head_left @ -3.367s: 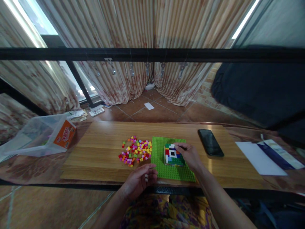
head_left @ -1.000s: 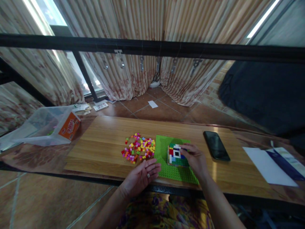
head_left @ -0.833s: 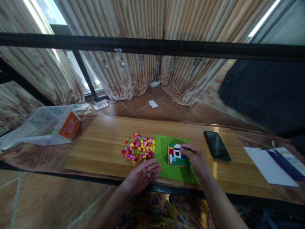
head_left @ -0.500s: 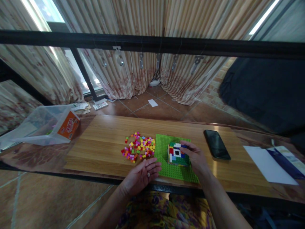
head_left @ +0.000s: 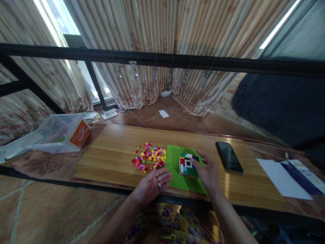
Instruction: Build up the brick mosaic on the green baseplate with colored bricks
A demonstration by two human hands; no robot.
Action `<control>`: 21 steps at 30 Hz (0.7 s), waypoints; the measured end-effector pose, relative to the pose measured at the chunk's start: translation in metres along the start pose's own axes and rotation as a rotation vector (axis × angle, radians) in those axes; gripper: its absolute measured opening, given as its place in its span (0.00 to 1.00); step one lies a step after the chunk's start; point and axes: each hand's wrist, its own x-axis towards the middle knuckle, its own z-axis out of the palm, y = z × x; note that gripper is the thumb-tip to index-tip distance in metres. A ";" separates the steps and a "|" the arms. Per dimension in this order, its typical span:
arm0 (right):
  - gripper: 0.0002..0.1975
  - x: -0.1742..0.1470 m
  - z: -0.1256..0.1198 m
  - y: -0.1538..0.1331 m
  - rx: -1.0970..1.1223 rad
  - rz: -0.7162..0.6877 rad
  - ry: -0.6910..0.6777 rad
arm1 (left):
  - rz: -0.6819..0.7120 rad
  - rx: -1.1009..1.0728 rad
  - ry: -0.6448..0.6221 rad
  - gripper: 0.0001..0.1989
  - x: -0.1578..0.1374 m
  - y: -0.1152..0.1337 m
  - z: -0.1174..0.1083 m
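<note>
Left hand: palm up, fingers loosely open, white bit aboard | right hand: fingers parted at the build (thumb right over it!) | build sits on green plate, bricks beside

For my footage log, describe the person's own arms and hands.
The left hand and right hand are ungloved; the bare forearms show no sleeve, watch or bracelet. Yellow-and-purple patterned clothing shows between them.
</note>
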 end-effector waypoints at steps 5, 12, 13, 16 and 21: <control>0.08 -0.046 0.014 -0.041 -0.145 -0.370 -0.293 | -0.001 -0.073 -0.047 0.23 0.002 0.000 0.000; 0.06 -0.090 0.046 -0.048 -0.397 -0.527 -0.606 | -0.010 -0.145 -0.086 0.22 0.003 -0.001 0.000; 0.06 -0.091 0.048 -0.047 -0.426 -0.532 -0.601 | -0.011 -0.146 -0.091 0.23 0.003 0.000 0.000; 0.05 -0.094 0.052 -0.042 -0.457 -0.551 -0.590 | -0.017 -0.131 -0.108 0.23 0.003 0.000 -0.001; 0.06 -0.096 0.048 -0.040 -0.362 -0.561 -0.587 | -0.019 -0.109 -0.144 0.23 0.004 -0.002 -0.007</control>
